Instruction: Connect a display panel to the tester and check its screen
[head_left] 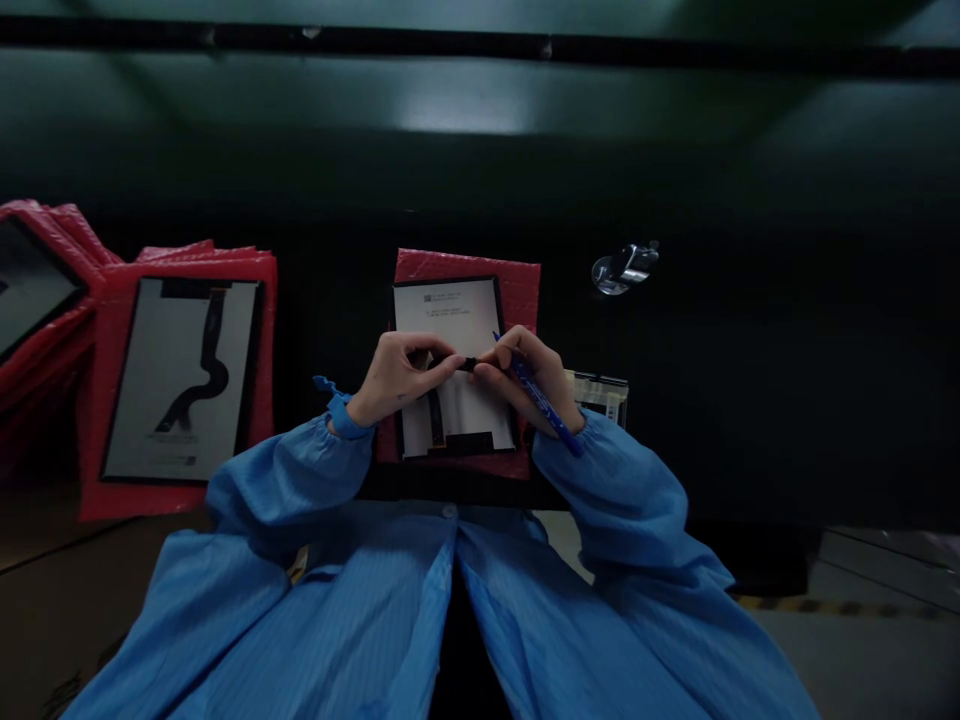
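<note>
A display panel (450,315) with a white back and black border lies on a red bubble pad (465,265), in front of me at the centre. A black flex cable (435,420) runs up the panel's back. My left hand (405,378) pinches the cable's upper end above the panel. My right hand (529,378) holds a blue pen (544,405) and meets the left fingertips at that end. The fingers hide the cable's tip and the middle of the panel.
Further panels on red pads (94,400) lie at the left, one showing a black flex cable. A clear round object (622,270) sits on the dark mat (712,400) at upper right. A small labelled packet (600,395) lies beside my right hand.
</note>
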